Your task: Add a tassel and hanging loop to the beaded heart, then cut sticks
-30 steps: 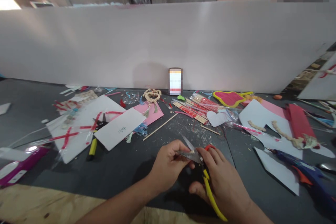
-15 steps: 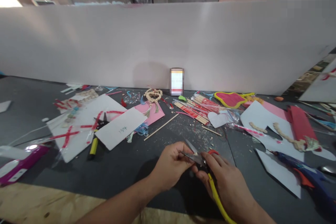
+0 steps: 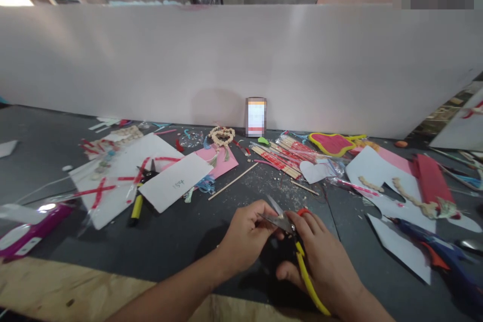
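In the lower middle, my right hand (image 3: 326, 249) grips a pair of scissors (image 3: 308, 279) with a long yellow handle and some red near the fingers. The blades (image 3: 278, 220) are parted and point up and left. My right thumb stands off to the left of the yellow handle. Close by, my left hand (image 3: 245, 234) is closed in a pinch, its fingertips right at the blades. Whatever it pinches is too small or hidden to make out. Both hands are above the dark tabletop (image 3: 181, 241).
A beaded loop (image 3: 222, 136) and an upright phone (image 3: 255, 116) are by the pale partition (image 3: 158, 60). Left are a white card (image 3: 175, 183), yellow-handled pliers (image 3: 136, 209) and a purple tool (image 3: 35, 231). Right are wrapped chopsticks (image 3: 277, 161), cut paper (image 3: 402, 254) and a blue glue gun (image 3: 433, 244).
My right thumb has moved down and away from my left fingers. The yellow handle has shifted slightly, while the left hand keeps its pinch by the blades. The view has shifted a little.
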`<state>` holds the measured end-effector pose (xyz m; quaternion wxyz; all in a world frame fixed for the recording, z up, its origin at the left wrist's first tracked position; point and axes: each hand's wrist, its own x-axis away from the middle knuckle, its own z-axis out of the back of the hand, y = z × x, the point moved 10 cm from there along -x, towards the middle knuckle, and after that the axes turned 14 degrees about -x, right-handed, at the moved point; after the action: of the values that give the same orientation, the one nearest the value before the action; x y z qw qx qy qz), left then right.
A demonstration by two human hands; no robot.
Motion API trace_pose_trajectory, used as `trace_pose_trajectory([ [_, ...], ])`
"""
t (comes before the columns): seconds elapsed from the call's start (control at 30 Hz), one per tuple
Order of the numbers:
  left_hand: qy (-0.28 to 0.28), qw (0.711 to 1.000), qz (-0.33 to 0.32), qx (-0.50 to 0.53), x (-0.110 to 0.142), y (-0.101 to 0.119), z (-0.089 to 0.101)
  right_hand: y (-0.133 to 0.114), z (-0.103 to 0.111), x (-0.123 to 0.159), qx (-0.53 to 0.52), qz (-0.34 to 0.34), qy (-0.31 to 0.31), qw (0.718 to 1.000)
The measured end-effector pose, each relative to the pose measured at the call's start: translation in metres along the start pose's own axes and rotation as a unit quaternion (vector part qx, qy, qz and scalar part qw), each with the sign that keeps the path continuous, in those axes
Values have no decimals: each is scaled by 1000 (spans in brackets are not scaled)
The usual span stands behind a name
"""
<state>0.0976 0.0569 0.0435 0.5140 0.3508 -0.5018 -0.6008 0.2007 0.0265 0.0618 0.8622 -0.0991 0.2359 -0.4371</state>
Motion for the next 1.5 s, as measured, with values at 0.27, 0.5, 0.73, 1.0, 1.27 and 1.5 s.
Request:
trace_pose_trajectory([
  [0.27,-138,983,44,110,1,-15,-21,-4,3,1,-15,19,9,1000],
  [0.5,-141,981,78,111,-1,-21,-25,1,-2,5,-36,10,33,999],
  [0.73,-102,987,73,103,-1,-15,-22,6,-2,8,-4,-18,3,1000],
  [1.0,-26,999,23,20,-2,-13,-7,11,3,3,29,-35,14,999],
  [1.27,2,1000,-18,21,0,-4,-1,3,1,3,14,-22,-4,1000],
  [1.5,-57,996,-2,68,0,-3,-10,-1,1,3,28,18,16,999],
])
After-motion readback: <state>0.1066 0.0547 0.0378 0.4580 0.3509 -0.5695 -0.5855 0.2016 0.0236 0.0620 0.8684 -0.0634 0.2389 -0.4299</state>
